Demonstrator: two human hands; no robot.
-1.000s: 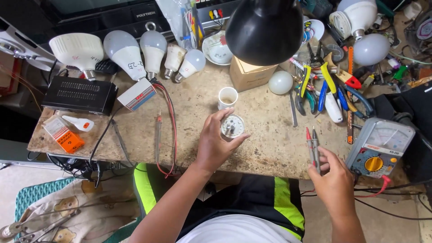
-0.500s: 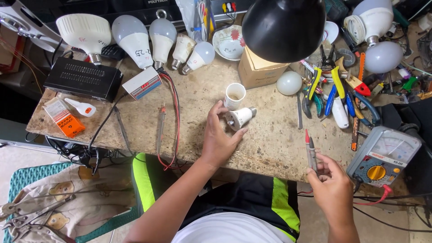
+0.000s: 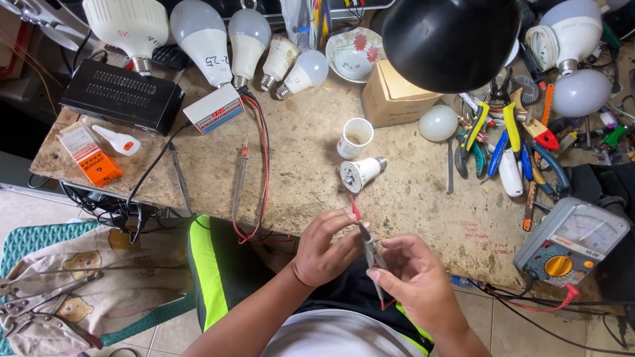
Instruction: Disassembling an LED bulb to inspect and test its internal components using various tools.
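Both hands meet just off the near edge of the workbench, over the lap. Right hand pinches the two multimeter probes between thumb and fingers, closed snugly on the shafts; red tip pointing up and away. Left hand has fingertips curled lightly round the upper part of the probes, thumb and forefinger near the red tip, seemingly sorting one from the other.

Opened bulb base lies on its side on the bench just beyond the fingertips, beside a small white cup.

Judgement: separate the probes cleanly, one per hand, tips kept apart.

Room: bare bench ahead of the fingers; pliers and cutters crowd the right, analog multimeter close right of the right hand, leads trailing below. Lamp shade overhangs further back.
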